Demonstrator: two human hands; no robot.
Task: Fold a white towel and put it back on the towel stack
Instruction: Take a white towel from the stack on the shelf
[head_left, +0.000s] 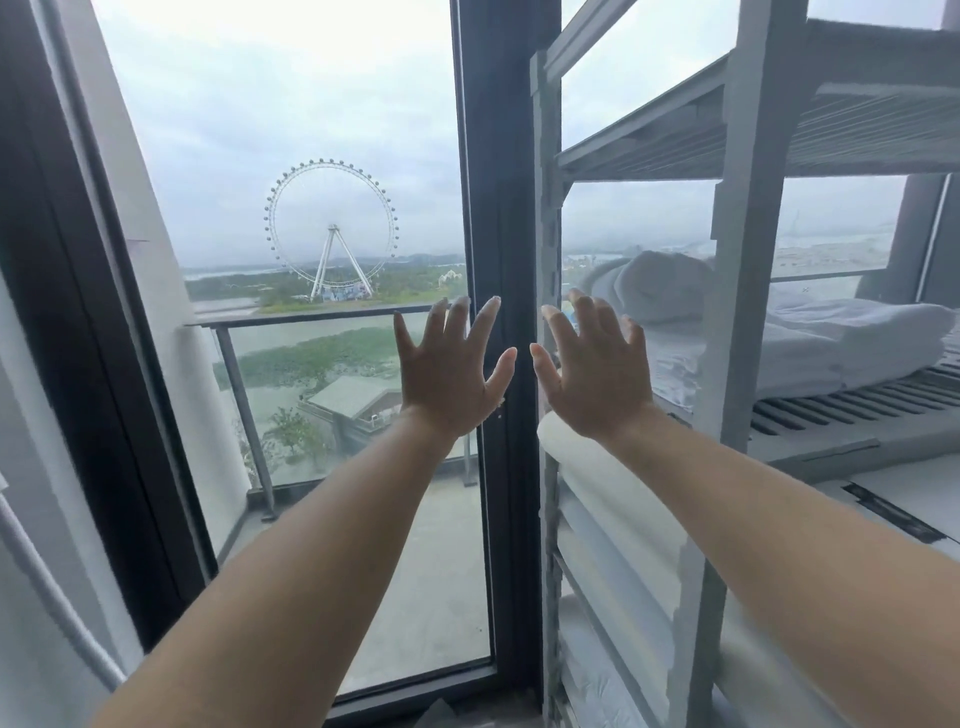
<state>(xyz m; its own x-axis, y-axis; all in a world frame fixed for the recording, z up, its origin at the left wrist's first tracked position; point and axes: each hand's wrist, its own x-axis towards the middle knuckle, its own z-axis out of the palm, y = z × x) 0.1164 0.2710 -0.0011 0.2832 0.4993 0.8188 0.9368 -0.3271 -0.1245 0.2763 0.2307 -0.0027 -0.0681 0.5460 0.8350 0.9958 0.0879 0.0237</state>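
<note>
Both my arms are stretched forward at chest height with the backs of the hands toward me. My left hand (449, 366) has its fingers spread wide in front of the window glass and holds nothing. My right hand (597, 364) is spread the same way, just left of the grey shelf rack (740, 332), also with nothing in it. White folded towels (841, 348) lie stacked on the rack's slatted middle shelf, to the right of my right hand, with a rolled white towel (657, 283) behind them. More white folded linen (618, 525) fills the shelves below.
A dark window frame post (498, 208) stands between my hands. Beyond the glass are a balcony railing (311, 317) and a Ferris wheel (331, 228). The rack's upper shelf (841, 130) juts overhead at right. A pale wall and cable (47, 571) run along the left.
</note>
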